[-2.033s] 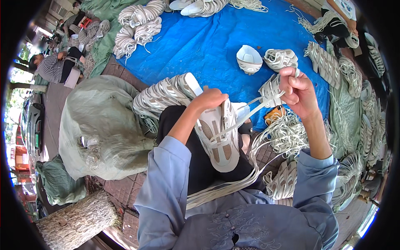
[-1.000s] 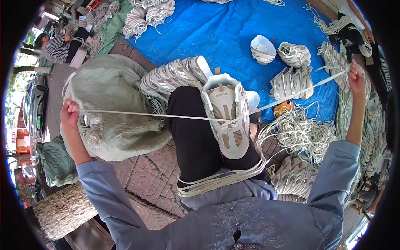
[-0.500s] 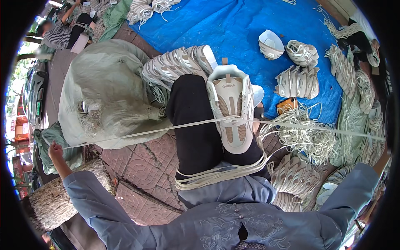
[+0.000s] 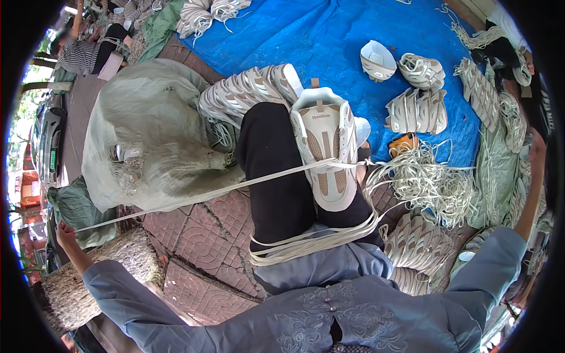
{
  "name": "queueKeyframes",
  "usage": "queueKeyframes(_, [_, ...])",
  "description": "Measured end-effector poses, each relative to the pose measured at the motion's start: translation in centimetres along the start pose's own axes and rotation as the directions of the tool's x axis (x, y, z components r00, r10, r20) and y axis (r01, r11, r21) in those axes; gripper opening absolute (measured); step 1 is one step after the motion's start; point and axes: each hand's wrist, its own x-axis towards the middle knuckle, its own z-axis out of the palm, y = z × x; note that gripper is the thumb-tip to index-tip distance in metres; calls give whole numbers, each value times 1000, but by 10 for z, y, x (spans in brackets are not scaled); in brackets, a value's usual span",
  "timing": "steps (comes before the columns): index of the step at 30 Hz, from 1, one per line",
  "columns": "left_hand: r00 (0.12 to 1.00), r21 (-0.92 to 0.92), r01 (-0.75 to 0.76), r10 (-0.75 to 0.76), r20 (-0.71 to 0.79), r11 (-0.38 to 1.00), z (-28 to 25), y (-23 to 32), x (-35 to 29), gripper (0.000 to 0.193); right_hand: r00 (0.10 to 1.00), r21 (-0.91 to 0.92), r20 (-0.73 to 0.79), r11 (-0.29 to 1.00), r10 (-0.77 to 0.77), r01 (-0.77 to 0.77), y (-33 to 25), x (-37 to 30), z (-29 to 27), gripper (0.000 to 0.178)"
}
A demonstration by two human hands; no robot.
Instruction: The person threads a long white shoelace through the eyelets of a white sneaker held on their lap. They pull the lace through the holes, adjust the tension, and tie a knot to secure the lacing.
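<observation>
A white and beige shoe upper (image 4: 321, 138) rests on my right thigh, its toe toward me. A flat cream shoelace (image 4: 235, 183) crosses its eyelets and runs taut to the left. My left hand (image 4: 66, 235), arm stretched far out, is closed on that lace near its end. My right hand (image 4: 537, 150) is raised at the far right rim, close to strung shoe uppers; its fingers are too indistinct to read, and whether it holds lace does not show. More loose laces (image 4: 318, 244) lie across my lap.
A tangled lace pile (image 4: 435, 188) lies right of my knee, beside an orange object (image 4: 404, 145). Stacked shoe uppers (image 4: 250, 91) lean near a big pale sack (image 4: 153, 135). More uppers (image 4: 416, 112) sit on a blue tarp (image 4: 329, 41). A log (image 4: 97, 273) lies at left. Another person (image 4: 82, 56) sits far left.
My right hand has moved up and away along the right rim. My left hand has shifted slightly down and outward with its lace. The right lace no longer stretches straight across to the rim.
</observation>
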Motion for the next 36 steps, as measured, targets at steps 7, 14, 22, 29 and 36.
queueKeyframes(7, [988,-74,89,-78,136,993,-11,-30,19,12,420,-81,898,986,136,-145,-38,-209,338,62])
queueKeyframes(14, [989,-123,39,-21,149,992,-60,-22,39,12,493,-70,826,917,273,-392,-38,-243,415,11])
queueKeyframes(22, [992,-121,-14,28,120,993,-65,-39,17,12,858,828,514,255,12,-499,-16,-179,325,21])
queueKeyframes(29, [990,-142,-89,104,100,986,-80,-39,-9,16,977,887,211,418,15,-197,83,-79,111,25])
queueKeyframes(36, [972,-166,-201,218,87,965,-39,-27,-95,22,985,683,-104,730,140,-31,157,-18,-202,32])
